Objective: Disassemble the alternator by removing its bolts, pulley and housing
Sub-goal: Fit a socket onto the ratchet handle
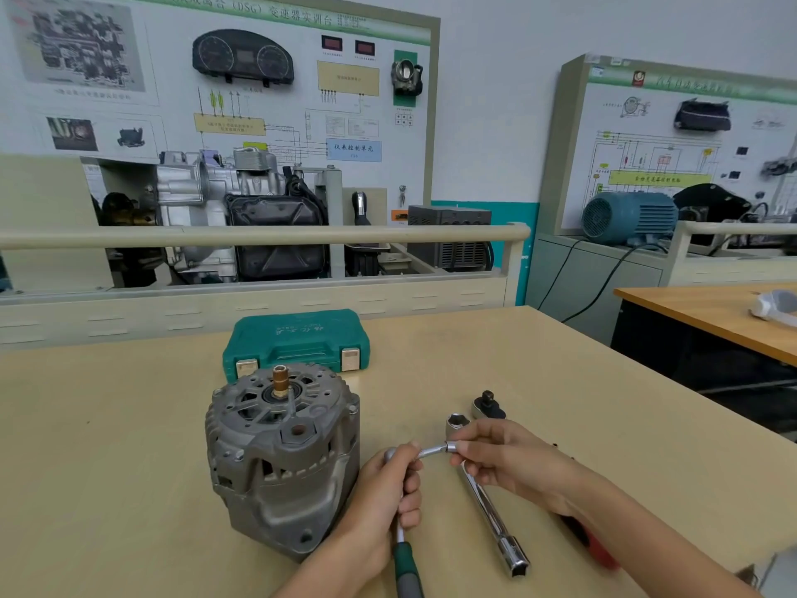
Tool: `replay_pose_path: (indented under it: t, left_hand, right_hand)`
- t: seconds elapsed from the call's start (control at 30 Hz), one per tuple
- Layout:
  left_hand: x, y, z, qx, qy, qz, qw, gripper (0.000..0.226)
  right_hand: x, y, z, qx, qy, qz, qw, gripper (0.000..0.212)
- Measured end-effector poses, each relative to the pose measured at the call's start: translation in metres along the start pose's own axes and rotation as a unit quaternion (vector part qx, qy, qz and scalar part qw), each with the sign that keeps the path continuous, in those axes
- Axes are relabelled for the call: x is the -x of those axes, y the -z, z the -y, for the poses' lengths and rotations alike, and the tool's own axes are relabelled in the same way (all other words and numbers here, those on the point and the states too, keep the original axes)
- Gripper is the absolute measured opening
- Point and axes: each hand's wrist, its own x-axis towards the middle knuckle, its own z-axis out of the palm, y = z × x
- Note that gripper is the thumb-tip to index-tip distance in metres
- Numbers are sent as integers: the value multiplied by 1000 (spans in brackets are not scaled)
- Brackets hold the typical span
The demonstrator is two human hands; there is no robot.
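Observation:
The grey alternator [280,459] stands on the wooden table [108,446] with its brass-tipped shaft [280,381] pointing up; no pulley is on the shaft. Just right of it, my left hand [384,502] grips a chrome ratchet wrench with a green handle [407,567]. My right hand [513,461] pinches the small socket and extension [435,450] at the wrench's head. A chrome L-shaped socket wrench [496,520] lies under my right hand, its upper socket end [457,422] poking out above my fingers.
A shut green tool case [297,338] lies behind the alternator. A small black-and-chrome part [487,405] sits right of it. A red-handled tool [595,550] lies under my right forearm. A second table [711,321] stands at the right; training boards fill the background.

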Motion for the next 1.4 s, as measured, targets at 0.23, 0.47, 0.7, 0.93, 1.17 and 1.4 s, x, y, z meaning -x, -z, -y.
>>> replay_pose_path:
  t: [0.23,0.47,0.7,0.93,1.17,1.4]
  left_hand:
    - [3,-2,-2,-4,-38,8,999,24]
    - [16,-10,-11,27,-119,54,991,23]
    - [21,-11,-15,78,-146,81,983,26]
    - [22,-10,-16,77,-157,94,980,30]
    - [21,-9,-17,83,-142,84,983,41]
    - [22,-9,-17,71,-146,63,985,35]
  right_hand:
    - [1,2,2,-1,34,18,999,7]
    - [10,9,12,-122,45,91,987,14]
    - [19,11,15,-222,46,172,959,43]
    - [17,1,15,-203,52,105,972,21]
    - [13,-15,13,-194,87,18,977,11]
    - [14,-31,10,-166,115,36,979,18]
